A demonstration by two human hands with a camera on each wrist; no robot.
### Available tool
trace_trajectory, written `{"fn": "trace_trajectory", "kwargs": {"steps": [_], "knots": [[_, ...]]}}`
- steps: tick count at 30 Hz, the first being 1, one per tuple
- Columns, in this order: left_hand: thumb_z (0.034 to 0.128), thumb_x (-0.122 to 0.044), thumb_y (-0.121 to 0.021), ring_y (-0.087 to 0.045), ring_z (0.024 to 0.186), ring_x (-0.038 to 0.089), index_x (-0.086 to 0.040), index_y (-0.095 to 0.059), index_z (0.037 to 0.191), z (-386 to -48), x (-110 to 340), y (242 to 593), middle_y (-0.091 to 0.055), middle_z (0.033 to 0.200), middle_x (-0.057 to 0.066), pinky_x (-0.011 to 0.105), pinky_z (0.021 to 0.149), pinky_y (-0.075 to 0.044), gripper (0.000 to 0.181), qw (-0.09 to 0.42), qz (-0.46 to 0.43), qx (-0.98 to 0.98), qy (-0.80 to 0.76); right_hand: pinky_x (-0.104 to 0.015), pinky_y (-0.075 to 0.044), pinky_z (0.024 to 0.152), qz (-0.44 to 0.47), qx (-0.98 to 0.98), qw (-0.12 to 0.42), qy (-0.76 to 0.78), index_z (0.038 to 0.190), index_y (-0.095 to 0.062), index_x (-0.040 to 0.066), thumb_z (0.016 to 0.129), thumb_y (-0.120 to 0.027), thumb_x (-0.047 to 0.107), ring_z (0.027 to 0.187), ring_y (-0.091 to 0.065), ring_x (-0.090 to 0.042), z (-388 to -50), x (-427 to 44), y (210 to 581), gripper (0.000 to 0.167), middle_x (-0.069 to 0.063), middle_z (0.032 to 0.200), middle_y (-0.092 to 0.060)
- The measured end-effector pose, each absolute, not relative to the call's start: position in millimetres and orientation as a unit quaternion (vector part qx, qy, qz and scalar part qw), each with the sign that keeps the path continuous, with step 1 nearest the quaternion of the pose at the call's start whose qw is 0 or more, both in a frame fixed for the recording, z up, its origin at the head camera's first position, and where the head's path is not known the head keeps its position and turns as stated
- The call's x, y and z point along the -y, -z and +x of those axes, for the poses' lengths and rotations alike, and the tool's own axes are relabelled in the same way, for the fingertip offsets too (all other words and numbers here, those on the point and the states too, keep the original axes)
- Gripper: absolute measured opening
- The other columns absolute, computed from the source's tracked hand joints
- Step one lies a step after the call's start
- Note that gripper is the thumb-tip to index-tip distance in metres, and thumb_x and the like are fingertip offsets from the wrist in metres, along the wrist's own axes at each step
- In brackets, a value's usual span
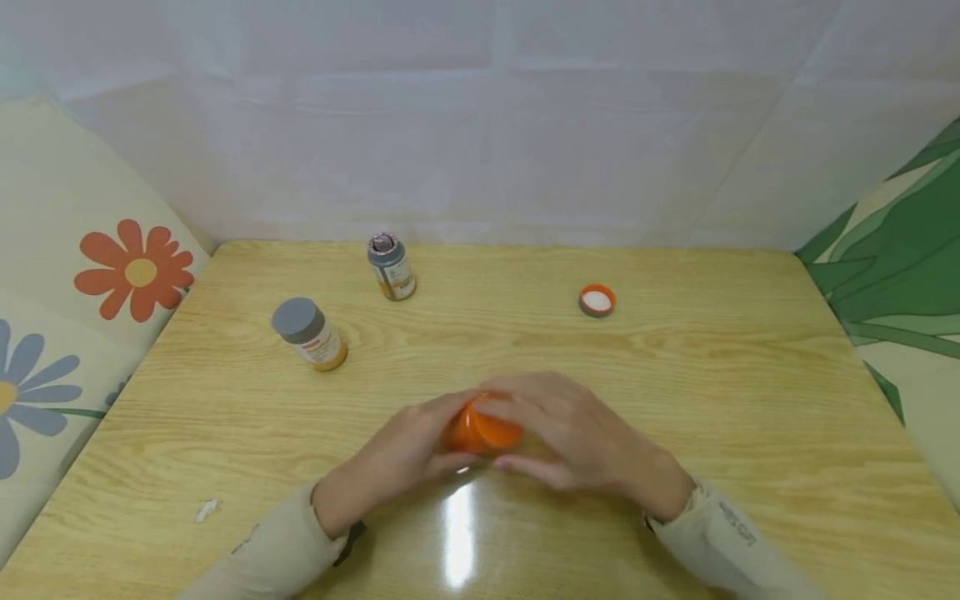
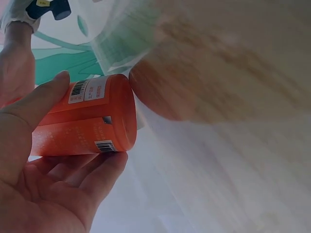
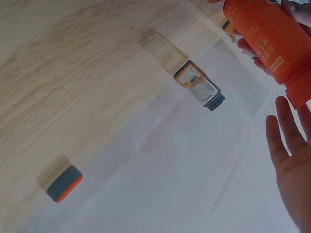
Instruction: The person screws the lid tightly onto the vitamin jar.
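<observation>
An orange bottle with white printed labels is gripped by my left hand, its thumb on one side and fingers on the other in the left wrist view. My right hand is at the bottle's orange cap in the head view, fingers over it and thumb near the front. In the right wrist view, the right hand has its fingers extended beside the cap end of the bottle. Part of the bottle is hidden by both hands.
A closed jar with a grey lid stands at the left. Behind it is a smaller lidless bottle. A grey-and-orange lid lies toward the back right, underside up. A white cloth wall borders the table's back edge.
</observation>
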State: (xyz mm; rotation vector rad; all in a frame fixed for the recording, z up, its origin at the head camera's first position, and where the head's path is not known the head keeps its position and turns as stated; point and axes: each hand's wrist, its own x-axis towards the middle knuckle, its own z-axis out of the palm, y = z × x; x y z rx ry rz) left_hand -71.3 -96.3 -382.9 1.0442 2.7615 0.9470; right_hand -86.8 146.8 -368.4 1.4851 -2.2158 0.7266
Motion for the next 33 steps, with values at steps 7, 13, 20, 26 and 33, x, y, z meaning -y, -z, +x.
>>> {"fn": "trace_trajectory", "kwargs": {"steps": [7,13,20,26,33], "knots": [[0.079,-0.027,-0.083,-0.069,0.098,0.016,-0.011,-0.053,0.138,-72.0,95.8,381.7,-0.07,0.121,0.007,0.031,0.083,-0.06,0.069,0.025,0.325,-0.893,-0.31,-0.038,-0.05,0.104,0.565,0.759,0.196,-0.258,0.133,-0.06,0.007,0.092,-0.063,0.02,0.123,-0.059,-0.023,-89.0,-145.5,368.0,0.043,-0.011,0.137,-0.061],[0.0776,-0.025,-0.084,-0.069,0.099,0.018,-0.009,-0.053,0.138,-71.6,94.7,382.5,-0.07,0.122,0.009,0.032,0.085,-0.06,0.07,0.023,0.326,-0.893,-0.31,-0.037,-0.052,0.101,0.534,0.782,0.194,-0.258,0.129,-0.062,0.008,0.095,-0.063,0.031,0.116,-0.061,-0.022,-87.6,-144.9,368.5,0.041,-0.01,0.13,-0.064],[0.0766,-0.024,-0.085,-0.07,0.096,0.018,-0.006,-0.055,0.133,-71.3,93.3,383.8,-0.071,0.118,0.009,0.03,0.083,-0.06,0.067,0.015,0.33,-0.897,-0.295,-0.031,-0.056,0.093,0.489,0.804,0.177,-0.289,0.122,-0.064,0.006,0.092,-0.069,0.041,0.106,-0.063,-0.017,-86.1,-141.7,369.0,0.046,-0.008,0.118,-0.065],[0.076,-0.024,-0.085,-0.069,0.094,0.015,-0.007,-0.056,0.131,-71.4,93.0,383.4,-0.071,0.115,0.007,0.028,0.082,-0.06,0.065,0.013,0.33,-0.897,-0.293,-0.025,-0.056,0.083,0.47,0.818,0.167,-0.285,0.12,-0.064,0.006,0.09,-0.069,0.047,0.096,-0.062,-0.012,-86.3,-139.6,369.2,0.051,-0.003,0.114,-0.062],[0.0766,-0.026,-0.085,-0.07,0.099,0.019,-0.007,-0.054,0.135,-70.2,93.0,382.6,-0.07,0.119,0.009,0.034,0.086,-0.06,0.068,0.012,0.327,-0.899,-0.291,-0.04,-0.053,0.1,0.498,0.811,0.179,-0.251,0.13,-0.06,0.011,0.093,-0.064,0.049,0.12,-0.059,-0.023,-86.6,-143.7,368.4,0.053,-0.01,0.133,-0.061]]}}
